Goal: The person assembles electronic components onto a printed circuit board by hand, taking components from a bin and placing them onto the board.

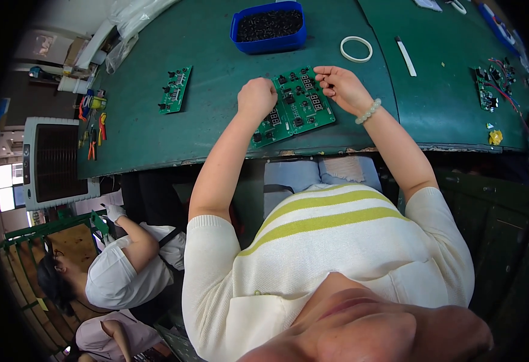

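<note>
A green circuit board panel (pixel 302 104) with several digit displays and small black parts lies near the table's front edge. My left hand (pixel 256 98) is closed over its left part, knuckles up. Whatever is in its fingers is hidden. At the panel's right upper edge is my right hand (pixel 344 88), a bead bracelet (pixel 369 112) on its wrist. Its fingers are curled in toward the thumb, and anything between them is too small to make out. Beyond the panel stands a blue bin (pixel 268 46) full of small black pieces (pixel 268 25).
Another green circuit board (pixel 175 90) lies to the left. A white ring (pixel 356 49) and a white-bladed tool (pixel 407 57) lie right of the bin. Pliers (pixel 102 128) are at the left edge, a wired board (pixel 489 87) at far right. A co-worker (pixel 128 265) handles a board at left.
</note>
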Available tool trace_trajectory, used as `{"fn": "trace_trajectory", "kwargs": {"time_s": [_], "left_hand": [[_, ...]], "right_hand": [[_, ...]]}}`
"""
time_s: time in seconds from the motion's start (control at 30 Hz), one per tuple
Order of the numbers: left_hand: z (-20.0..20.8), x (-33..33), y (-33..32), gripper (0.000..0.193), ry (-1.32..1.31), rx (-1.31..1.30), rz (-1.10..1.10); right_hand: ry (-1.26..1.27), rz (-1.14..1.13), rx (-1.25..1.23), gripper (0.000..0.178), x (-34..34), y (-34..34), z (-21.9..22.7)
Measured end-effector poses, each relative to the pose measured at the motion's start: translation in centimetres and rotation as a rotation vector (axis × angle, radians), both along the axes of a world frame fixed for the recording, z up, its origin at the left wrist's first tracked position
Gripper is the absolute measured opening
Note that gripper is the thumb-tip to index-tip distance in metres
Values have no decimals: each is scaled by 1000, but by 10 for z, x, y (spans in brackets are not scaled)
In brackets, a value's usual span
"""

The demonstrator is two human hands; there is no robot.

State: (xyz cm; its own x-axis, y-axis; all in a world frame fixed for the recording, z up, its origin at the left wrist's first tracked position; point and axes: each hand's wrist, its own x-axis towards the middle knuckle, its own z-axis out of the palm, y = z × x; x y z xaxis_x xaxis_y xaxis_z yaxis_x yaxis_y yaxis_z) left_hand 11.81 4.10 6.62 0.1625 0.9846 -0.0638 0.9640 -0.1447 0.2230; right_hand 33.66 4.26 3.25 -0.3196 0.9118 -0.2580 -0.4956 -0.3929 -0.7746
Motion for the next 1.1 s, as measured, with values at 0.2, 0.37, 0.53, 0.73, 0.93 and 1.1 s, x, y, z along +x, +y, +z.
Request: {"fn": "trace_trajectory", "kwargs": {"time_s": [0.2, 0.37, 0.53, 0.73, 0.93, 1.1], "left_hand": [[-11, 3, 4, 8, 85, 70, 127], [-9, 2, -2, 8, 41, 64, 160], [-12, -17, -1, 23, -510, -42, 207], [-18, -72, -12, 18, -2209, -522, 657], [-22, -85, -44, 12, -2189, -531, 632], [-24, -87, -64, 17, -2063, -429, 590]], "right_hand": [[-62, 82, -8, 17, 6, -14, 8], [-133, 146, 28, 14, 5, -15, 4], [-185, 217, 84, 16, 1, -16, 11], [-321, 239, 93, 14, 6, -13, 10], [-550, 269, 329, 13, -8, -14, 21], [-532, 322, 242, 14, -10, -11, 21]]}}
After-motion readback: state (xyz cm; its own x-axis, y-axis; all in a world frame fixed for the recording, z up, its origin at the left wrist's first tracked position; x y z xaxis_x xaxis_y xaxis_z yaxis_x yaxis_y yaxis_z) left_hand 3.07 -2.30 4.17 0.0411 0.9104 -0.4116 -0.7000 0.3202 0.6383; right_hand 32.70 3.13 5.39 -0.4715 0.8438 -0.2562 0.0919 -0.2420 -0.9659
